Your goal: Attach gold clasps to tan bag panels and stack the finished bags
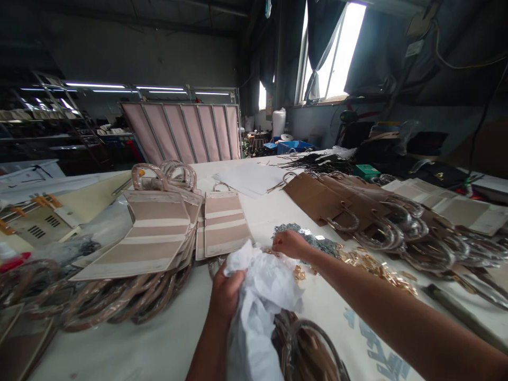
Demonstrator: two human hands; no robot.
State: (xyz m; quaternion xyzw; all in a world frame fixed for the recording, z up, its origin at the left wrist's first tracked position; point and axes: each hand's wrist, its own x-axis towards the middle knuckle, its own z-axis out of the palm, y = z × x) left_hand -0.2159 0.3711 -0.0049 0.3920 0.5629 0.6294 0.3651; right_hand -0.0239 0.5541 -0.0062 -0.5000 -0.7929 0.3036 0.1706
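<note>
My left hand (226,293) is closed on crumpled white tissue paper (260,296), thumb on top. The paper bulges above a brown handbag (313,349) with a plastic-wrapped handle, partly cut off by the lower edge of the view. Beyond the paper, my right hand (291,244) has its fingers pinched together, low over the table. Whatever the fingertips hold is too small to make out. Right beside that hand lie a heap of small grey metal pieces (325,244) and a scatter of gold-coloured metal fittings (371,267).
Stacked beige striped bag pieces (159,227) with wrapped brown handles (119,301) lie on the left. Another striped stack (224,222) sits at the centre. Brown handbags (345,203) overlap along the right. White sheets (250,177) and black strips (317,163) lie farther back.
</note>
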